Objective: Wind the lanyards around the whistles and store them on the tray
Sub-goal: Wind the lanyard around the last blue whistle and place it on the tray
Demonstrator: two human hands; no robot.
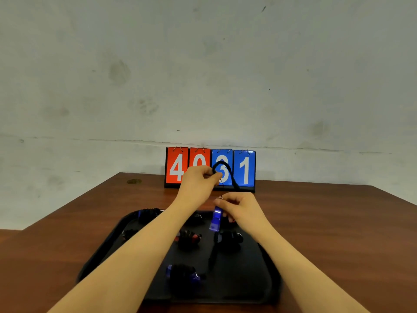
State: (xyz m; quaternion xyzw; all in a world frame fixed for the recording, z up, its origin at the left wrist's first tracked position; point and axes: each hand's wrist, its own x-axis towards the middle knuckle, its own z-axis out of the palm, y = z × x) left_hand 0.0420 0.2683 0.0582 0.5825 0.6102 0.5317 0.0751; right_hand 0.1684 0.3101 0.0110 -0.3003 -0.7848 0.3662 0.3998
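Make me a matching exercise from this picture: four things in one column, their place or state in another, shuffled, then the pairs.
1. left hand
2. right hand
3. black tray
4. flip scoreboard

A. stands at the table's far edge
B. pinches a loop of black lanyard
C. holds a blue whistle hanging down
D. carries wound whistles

Pairs: 1-B, 2-C, 3-D, 4-A

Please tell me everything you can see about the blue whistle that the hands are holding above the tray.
The translucent blue plastic whistle hangs almost upright above the black tray, not touching it. The right hand pinches its top end, where a small metal ring seems to sit. Its black cord lanyard rises from there in a loop, and the left hand pinches it. The lanyard is not yet wound around the whistle.
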